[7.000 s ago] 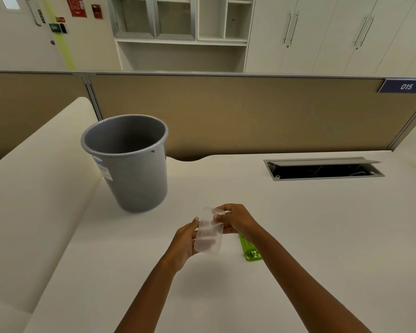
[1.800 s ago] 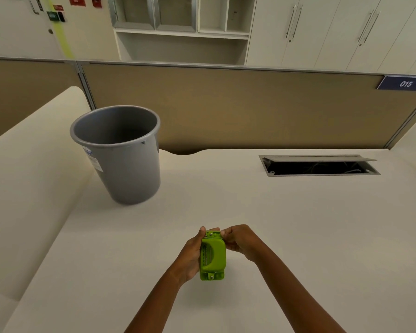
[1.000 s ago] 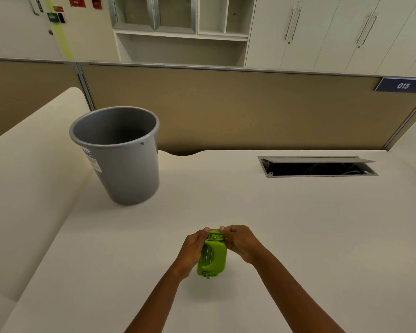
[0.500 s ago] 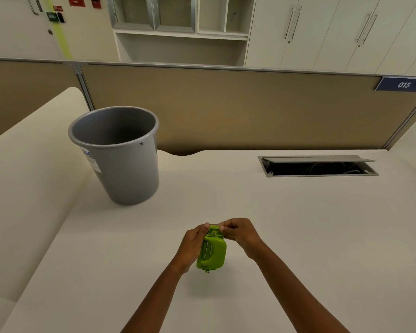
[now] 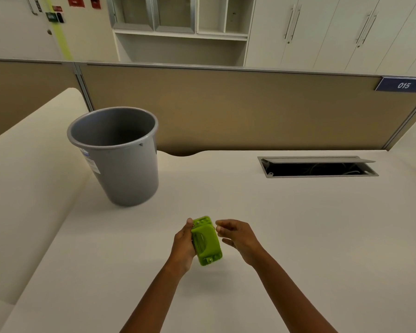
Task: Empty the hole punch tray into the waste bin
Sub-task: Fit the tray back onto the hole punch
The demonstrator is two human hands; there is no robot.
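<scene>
Upright, grey waste bin, inside unseen — desk

Left hand: its fingers lie behind the green hole punch and cannot be seen; only the thumb tip shows at the punch's far corner. The punch's underside faces away, so whether the tray is fitted cannot be told. Both forearms are cut off by the lower edge.

Waste bin: the floor of its interior is hidden behind the near wall; contents cannot be told. The label print is too small to read.

Cable hatch: interior dark, with only faint cable outlines. The tabletop runs past the right and lower edges.
</scene>
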